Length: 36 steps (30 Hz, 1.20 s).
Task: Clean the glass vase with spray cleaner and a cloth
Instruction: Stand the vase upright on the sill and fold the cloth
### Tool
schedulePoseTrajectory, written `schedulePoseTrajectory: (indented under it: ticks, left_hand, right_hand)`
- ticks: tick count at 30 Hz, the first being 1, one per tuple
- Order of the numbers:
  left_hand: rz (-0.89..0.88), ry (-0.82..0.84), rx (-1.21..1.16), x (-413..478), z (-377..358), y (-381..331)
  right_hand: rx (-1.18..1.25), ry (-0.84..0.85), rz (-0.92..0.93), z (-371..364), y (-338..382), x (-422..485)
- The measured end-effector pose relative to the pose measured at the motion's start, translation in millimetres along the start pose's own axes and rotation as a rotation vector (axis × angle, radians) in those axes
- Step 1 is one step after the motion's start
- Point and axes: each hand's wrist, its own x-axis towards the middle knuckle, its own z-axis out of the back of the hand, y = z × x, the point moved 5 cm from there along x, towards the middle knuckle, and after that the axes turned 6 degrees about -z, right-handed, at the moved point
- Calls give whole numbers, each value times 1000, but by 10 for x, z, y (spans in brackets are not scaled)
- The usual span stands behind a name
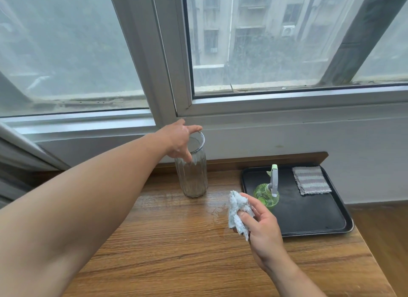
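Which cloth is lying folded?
The striped cloth, flat on the black tray; the pale blue cloth is bunched in the right hand.

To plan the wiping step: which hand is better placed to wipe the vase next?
The right hand: it holds the cloth beside the vase, while the left hand grips the vase's top and steadies it.

Vase on table, left of tray; spray bottle, folded cloth on tray.

A single head-worn view looks forward and down over the table toward a seemingly misted window.
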Motion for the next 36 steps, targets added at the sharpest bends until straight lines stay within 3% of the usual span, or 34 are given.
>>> schedulePoseTrajectory:
  ticks: [5, 7, 9, 10, 13, 16, 19, 24, 26, 29, 31, 33, 36]
  left_hand:
    - [41, -13, -44, -199, 28, -35]
    - [66, -251, -93, -492, 109, -134]
    - [33, -574, -395, -940, 83, -323]
    - [27, -611, -626, -1168, -17, -456]
    - [-60, -318, -1127, -1590, -419, -1038]
    - [-46, -416, -1238, -1642, -615, -1251]
    - [35, -523, -1326, -1629, -658, -1113]
    - [-27, -232, -1657, -1626, -789, -869]
    - [-65, -246, -1551, -1659, -768, -813]
    - [-95, -612, -1084, -1774, -565, -800]
    - [-178, -744, -864, -1804, -500, -939]
    - [-184, -712, -871, -1817, -533, -1019]
    - [-109, -640, -1198, -1817, -653, -977]
  right_hand:
    - [90, 53, -35, -65, 80, -57]
    - [94, 80, -13, -67, 186, -101]
    - [52, 82, 61, -61, 375, -174]
    - [12, 75, 112, -63, 485, -218]
    - [-99, 74, 230, -132, 745, -316]
    - [-168, 50, 266, -240, 891, -385]
    - [-88, 111, 203, -342, 992, -421]
    - [-113, 185, 91, -390, 1101, -398]
    - [-124, 177, 84, -426, 1090, -423]
    - [-137, 113, 126, -466, 1023, -465]
    - [-126, 148, 148, -524, 990, -519]
    - [-84, 234, 147, -579, 979, -585]
    - [-200, 244, 229, -561, 975, -643]
